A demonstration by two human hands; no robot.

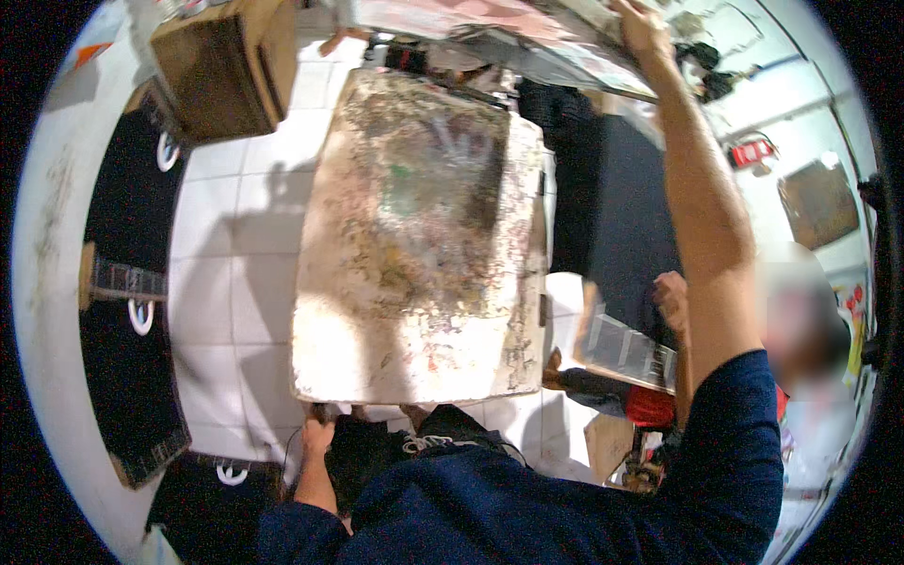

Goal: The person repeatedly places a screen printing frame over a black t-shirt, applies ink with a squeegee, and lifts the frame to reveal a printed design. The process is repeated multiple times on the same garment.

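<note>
My right arm reaches up along the right side, and my right hand (pixel 646 36) is closed on the edge of a raised frame (pixel 556 21) with a pinkish, smeared surface. Below the frame lies a flat, worn board (pixel 339 282), its middle covered in dark, green and yellowish stains. Down by the board's near left corner is my left hand (pixel 318 435), its fingers curled. Something dark shows at its fingertips, too small to make out.
Black cloth-covered boards (pixel 141 221) with white curved pieces stand at left. A wooden cabinet (pixel 217 71) is at far left. To the right are a dark board (pixel 631 188), another person's hand (pixel 670 294), and a person in red (pixel 650 407). A red fire extinguisher (pixel 751 153) hangs on the wall.
</note>
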